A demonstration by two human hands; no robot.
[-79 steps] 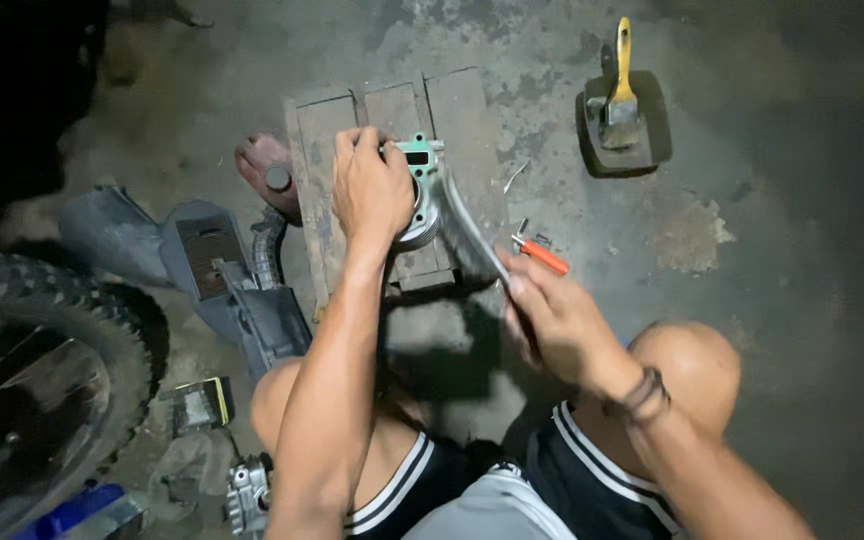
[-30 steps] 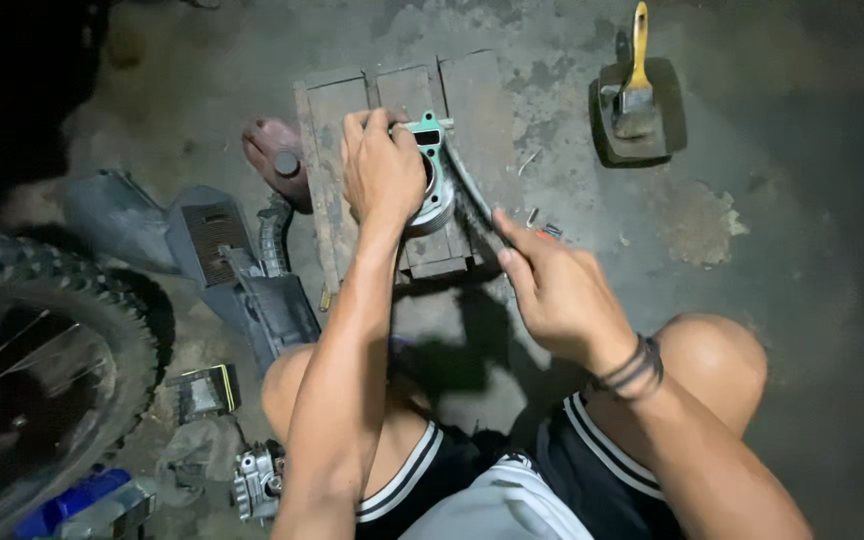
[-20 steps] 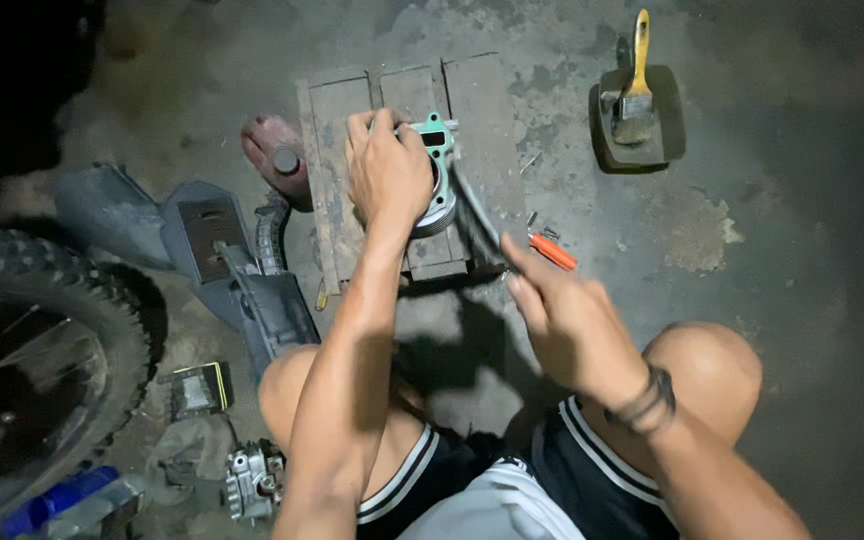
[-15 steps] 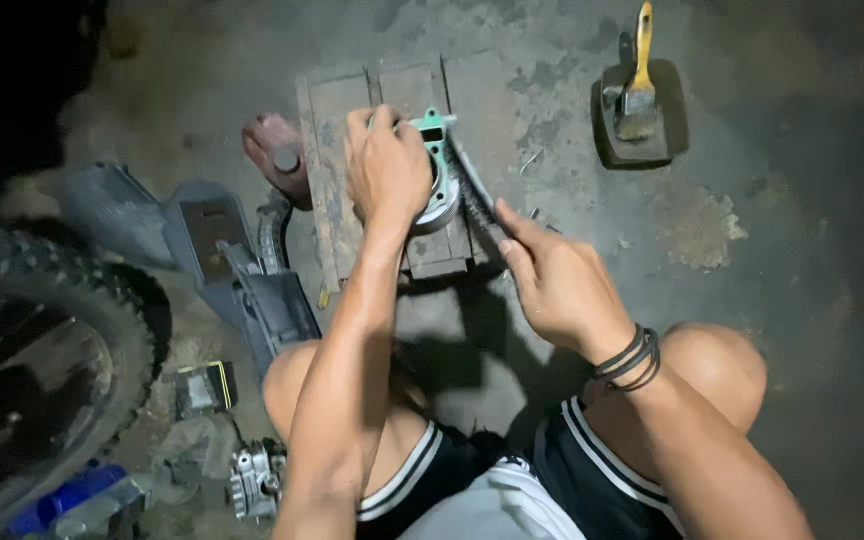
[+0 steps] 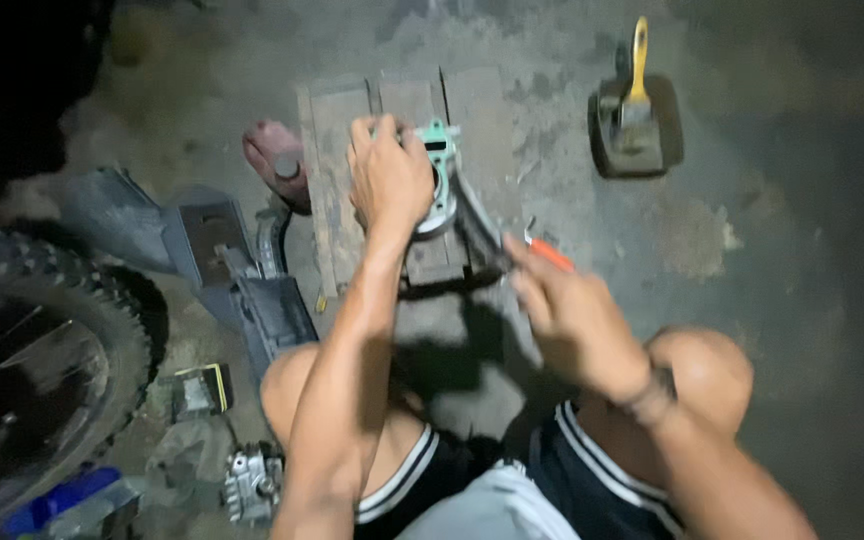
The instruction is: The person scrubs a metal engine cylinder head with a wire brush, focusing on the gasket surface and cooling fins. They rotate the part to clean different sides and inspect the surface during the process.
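My left hand (image 5: 389, 177) presses down on a round metal engine part with a green gasket (image 5: 438, 150), which rests on a wooden board (image 5: 337, 130) on the concrete floor. My right hand (image 5: 567, 315), blurred, grips the near end of a long dark flat tool (image 5: 477, 225) whose far end lies against the metal part. An orange-handled tool (image 5: 550, 254) lies on the floor just beyond my right hand.
A yellow-handled brush sits in a dark tray (image 5: 635, 120) at the upper right. A knobby motorcycle tyre (image 5: 42, 330) fills the lower left. Grey plastic body panels (image 5: 222, 270), a reddish sandal (image 5: 274, 160) and a small metal engine piece (image 5: 250, 485) lie at the left.
My right hand has pulled back toward me and lower right with the tool's handle. The orange-handled tool shows again. My left hand stays on the metal part.
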